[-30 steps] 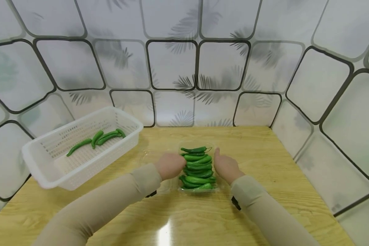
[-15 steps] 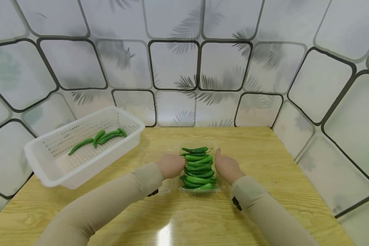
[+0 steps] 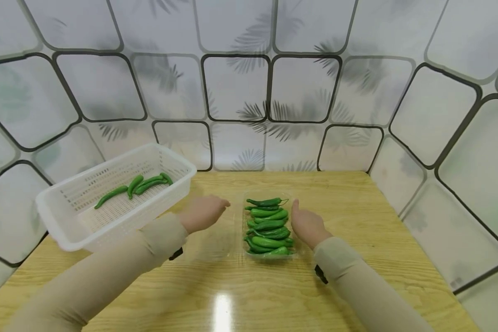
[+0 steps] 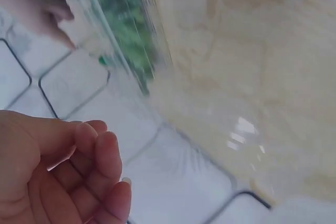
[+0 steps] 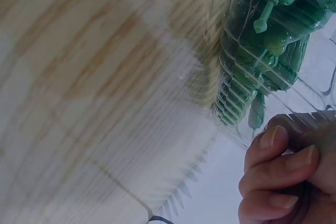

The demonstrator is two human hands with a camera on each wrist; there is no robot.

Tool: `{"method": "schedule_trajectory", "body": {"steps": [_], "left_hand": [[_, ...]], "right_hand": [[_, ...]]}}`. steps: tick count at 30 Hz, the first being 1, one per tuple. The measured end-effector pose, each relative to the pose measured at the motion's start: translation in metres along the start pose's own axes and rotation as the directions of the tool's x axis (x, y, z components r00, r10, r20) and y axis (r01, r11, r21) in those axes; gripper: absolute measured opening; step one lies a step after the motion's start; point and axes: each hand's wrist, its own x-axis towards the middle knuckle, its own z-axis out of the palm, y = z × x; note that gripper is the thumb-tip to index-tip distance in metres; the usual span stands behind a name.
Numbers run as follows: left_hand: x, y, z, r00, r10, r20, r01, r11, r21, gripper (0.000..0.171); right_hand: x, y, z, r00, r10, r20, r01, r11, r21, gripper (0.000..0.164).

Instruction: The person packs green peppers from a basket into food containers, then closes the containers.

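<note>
Wood-grain counter (image 3: 357, 207) is backed by a patterned wall (image 3: 299, 87). Green peppers (image 3: 269, 224) are laid crosswise in a clear container (image 3: 269, 257). Left hand (image 3: 205, 213), fingers loosely curled, is held between container and white basket (image 3: 166, 201); right hand (image 3: 308, 226) is positioned beside container, grip indeterminable.

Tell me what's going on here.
Someone is working with green peppers, which lie crosswise in a clear container. The right hand is at the container's right side; whether it grips it is unclear. The left hand, holding nothing, is between the container and a white basket, where a few more peppers lie.
</note>
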Motion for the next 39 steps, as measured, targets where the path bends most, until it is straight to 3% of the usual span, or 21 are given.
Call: {"method": "schedule_trajectory", "body": {"steps": [3,8,13,17,22,32,39], "left_hand": [[-0.011,-0.022,-0.015,0.996,-0.050,-0.075,0.051,0.999,0.013,0.026],[-0.031,-0.065,-0.042,0.971,-0.127,-0.202,0.125,0.992,-0.021,0.024],[-0.046,-0.108,-0.067,0.945,-0.258,-0.201,0.238,0.964,-0.119,0.029],[-0.056,-0.140,-0.076,0.917,-0.353,-0.187,0.334,0.934,-0.122,0.032],[-0.067,-0.174,-0.075,0.892,-0.420,-0.166,0.410,0.908,-0.089,0.034],[-0.086,-0.221,-0.052,0.850,-0.503,-0.155,0.499,0.864,-0.066,0.034],[-0.103,-0.241,-0.047,0.830,-0.556,-0.046,0.554,0.831,-0.054,0.038]], "right_hand": [[0.000,0.001,-0.001,1.000,0.012,0.009,-0.012,0.999,0.036,0.059],[0.000,0.004,-0.003,0.999,0.037,0.016,-0.038,0.996,0.080,0.058],[0.000,0.006,-0.003,0.999,0.030,0.010,-0.030,0.999,0.031,0.058],[0.000,0.008,0.000,1.000,0.026,0.006,-0.026,1.000,-0.006,0.059],[0.000,0.009,0.003,0.999,0.033,0.016,-0.033,0.999,-0.024,0.060],[-0.003,0.007,0.005,1.000,0.020,0.007,-0.020,0.999,-0.041,0.061],[-0.010,0.009,0.002,1.000,-0.017,-0.020,0.015,0.994,-0.105,0.061]]}}
